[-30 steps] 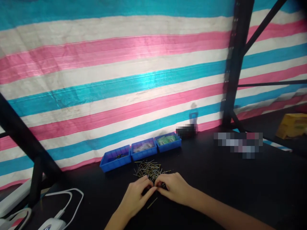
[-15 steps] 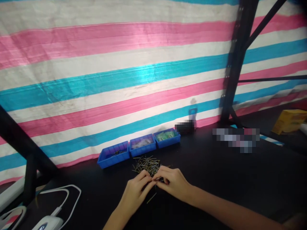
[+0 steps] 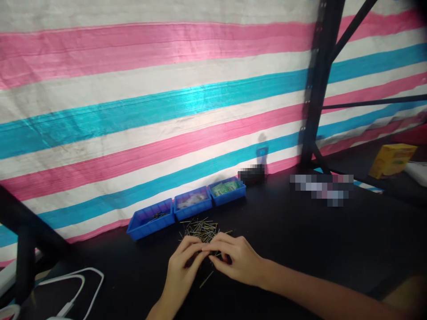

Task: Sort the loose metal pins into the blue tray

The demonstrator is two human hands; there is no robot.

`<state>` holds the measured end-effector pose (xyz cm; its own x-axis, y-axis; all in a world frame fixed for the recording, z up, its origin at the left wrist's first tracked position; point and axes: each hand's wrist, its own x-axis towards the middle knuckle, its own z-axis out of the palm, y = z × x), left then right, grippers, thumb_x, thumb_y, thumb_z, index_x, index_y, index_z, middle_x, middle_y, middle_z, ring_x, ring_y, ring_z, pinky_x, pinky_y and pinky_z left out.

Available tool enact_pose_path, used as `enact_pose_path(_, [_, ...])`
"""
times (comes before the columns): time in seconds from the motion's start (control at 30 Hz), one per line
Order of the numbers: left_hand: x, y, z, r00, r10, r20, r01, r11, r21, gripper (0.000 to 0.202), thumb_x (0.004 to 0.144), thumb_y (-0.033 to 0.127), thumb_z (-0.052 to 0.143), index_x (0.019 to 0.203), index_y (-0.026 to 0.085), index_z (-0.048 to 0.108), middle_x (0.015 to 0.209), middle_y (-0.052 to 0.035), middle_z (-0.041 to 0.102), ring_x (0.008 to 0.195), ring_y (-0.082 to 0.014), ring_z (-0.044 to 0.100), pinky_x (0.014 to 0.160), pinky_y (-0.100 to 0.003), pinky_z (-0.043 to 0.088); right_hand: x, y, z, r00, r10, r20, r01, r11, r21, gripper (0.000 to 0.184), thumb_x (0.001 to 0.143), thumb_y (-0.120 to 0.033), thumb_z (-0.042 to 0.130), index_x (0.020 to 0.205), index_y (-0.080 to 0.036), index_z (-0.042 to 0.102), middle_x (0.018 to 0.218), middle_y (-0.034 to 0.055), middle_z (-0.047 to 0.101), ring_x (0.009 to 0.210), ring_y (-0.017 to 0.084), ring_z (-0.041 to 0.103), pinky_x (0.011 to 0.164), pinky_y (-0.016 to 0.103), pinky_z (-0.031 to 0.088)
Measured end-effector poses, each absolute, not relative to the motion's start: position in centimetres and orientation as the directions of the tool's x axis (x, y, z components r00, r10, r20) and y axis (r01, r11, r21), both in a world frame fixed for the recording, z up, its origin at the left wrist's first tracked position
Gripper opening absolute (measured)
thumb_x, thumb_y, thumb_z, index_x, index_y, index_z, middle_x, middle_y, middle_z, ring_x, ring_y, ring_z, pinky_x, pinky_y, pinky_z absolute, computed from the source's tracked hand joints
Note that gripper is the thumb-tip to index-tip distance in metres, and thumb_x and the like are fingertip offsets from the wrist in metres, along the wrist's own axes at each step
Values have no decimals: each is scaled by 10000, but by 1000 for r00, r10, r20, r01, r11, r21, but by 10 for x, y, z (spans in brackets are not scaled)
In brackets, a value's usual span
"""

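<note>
My left hand and my right hand meet at their fingertips over the near edge of a pile of thin gold and silver metal rods. Both hands are closed in a pinch, thumbs bent against fingers. What lies between the fingertips is too small and too covered to make out. One loose rod lies on the black table just below the hands. Part of the pile is hidden behind my fingers.
Beyond the pile stand three blue bins: one with a few rods, one with clear plastic bags, one with green packets. A white cable lies at left, a yellow box far right. Black frame posts flank the table.
The camera view has shifted slightly, so the scene sits a little further left. My hands stay together at the pile, with the fingers slightly rearranged.
</note>
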<state>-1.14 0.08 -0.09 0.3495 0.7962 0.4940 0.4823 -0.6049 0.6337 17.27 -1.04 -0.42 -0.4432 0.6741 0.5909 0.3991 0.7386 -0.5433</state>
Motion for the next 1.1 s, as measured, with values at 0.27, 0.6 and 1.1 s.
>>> enact_pose_path(0.27, [-8, 0, -5, 162, 862, 481, 434, -500, 750, 187, 762, 340, 594, 856, 201, 677, 833, -33, 544, 590, -98, 510, 472, -184, 415, 172, -17, 3, -452, 700, 553, 361, 710, -604, 398, 831, -183, 467, 1214, -286, 494, 1149, 27, 539, 556, 51, 534, 526, 162, 436])
enact_pose_path(0.6, [-6, 1, -5, 132, 910, 394, 342, -415, 843, 229, 739, 384, 610, 772, 165, 669, 807, -39, 505, 571, -83, 463, 452, -168, 385, 160, -14, -9, -277, 878, 389, 245, 456, -855, 275, 817, -247, 519, 1080, -212, 592, 827, 15, 629, 491, 69, 553, 422, 153, 413])
enact_pose_path(1.1, [-1, -2, -6, 187, 921, 341, 306, -384, 871, 194, 720, 349, 638, 733, 156, 650, 837, -36, 504, 557, -70, 440, 452, -181, 348, 160, -6, -17, -322, 881, 346, 308, 443, -842, 155, 790, -297, 582, 772, -158, 648, 734, 10, 620, 461, 73, 551, 464, 179, 418])
